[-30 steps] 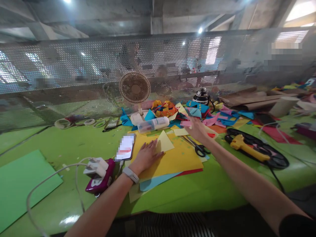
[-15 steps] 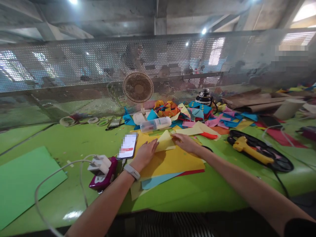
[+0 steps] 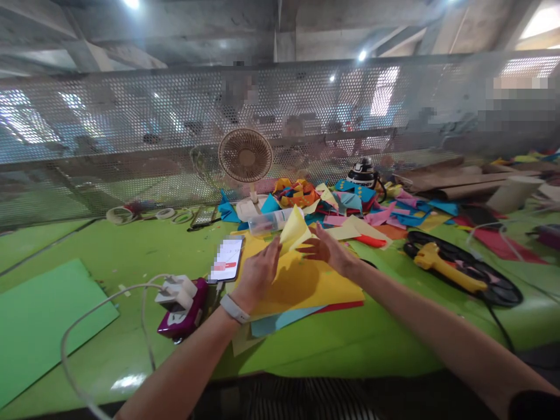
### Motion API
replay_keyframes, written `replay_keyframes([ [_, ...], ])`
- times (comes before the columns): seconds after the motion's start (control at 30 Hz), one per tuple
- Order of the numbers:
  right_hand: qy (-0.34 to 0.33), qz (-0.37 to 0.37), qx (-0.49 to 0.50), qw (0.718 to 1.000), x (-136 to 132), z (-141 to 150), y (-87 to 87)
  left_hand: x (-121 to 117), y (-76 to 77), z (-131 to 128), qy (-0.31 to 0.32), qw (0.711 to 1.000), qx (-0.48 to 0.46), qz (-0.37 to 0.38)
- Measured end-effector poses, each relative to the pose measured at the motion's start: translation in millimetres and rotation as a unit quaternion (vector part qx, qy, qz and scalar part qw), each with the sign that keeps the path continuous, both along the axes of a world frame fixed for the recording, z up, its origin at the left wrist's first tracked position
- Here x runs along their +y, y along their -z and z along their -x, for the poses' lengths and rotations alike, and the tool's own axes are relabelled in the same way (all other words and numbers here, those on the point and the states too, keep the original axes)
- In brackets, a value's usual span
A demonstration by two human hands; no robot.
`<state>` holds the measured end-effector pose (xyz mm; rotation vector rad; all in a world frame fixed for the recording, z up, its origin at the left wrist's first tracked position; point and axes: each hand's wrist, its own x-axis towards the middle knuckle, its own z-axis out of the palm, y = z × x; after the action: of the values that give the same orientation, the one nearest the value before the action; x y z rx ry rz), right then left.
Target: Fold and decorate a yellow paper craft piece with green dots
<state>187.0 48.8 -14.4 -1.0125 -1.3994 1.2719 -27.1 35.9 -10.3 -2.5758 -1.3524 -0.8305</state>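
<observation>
My left hand and my right hand hold a pale yellow paper triangle between them, lifted off the table with its point up. The left fingers pinch its left edge and the right fingers grip its right side. Under the hands lies a stack of coloured paper sheets, deep yellow on top with blue and red edges showing. A white band sits on my left wrist.
A phone lies left of the sheets, beside a purple power bank with a white charger. A small fan, a plastic bottle, paper scraps, a yellow glue gun and a green sheet surround them. A perforated metal screen stands behind.
My right hand came back from the scrap pile to the triangle. Both hands have lifted the triangle off the yellow sheet, where it lay flat before.
</observation>
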Motion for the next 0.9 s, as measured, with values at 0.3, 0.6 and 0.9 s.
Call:
replay_keyframes([
  [0.3, 0.024, 0.077, 0.056, 0.995, -6, 0, -10.4, -18, -19.9, -3, 0.161, 0.986, -0.03, -0.018],
  [0.6, -0.037, 0.073, -0.073, 0.994, -6, -11, -4.9, -10, -31.4, 10, 0.226, 0.966, 0.099, -0.073],
  [0.9, 0.059, -0.216, -0.217, 0.95, -10, -11, -28.0, -18, -26.9, -6, 0.068, 0.969, 0.239, -0.004],
])
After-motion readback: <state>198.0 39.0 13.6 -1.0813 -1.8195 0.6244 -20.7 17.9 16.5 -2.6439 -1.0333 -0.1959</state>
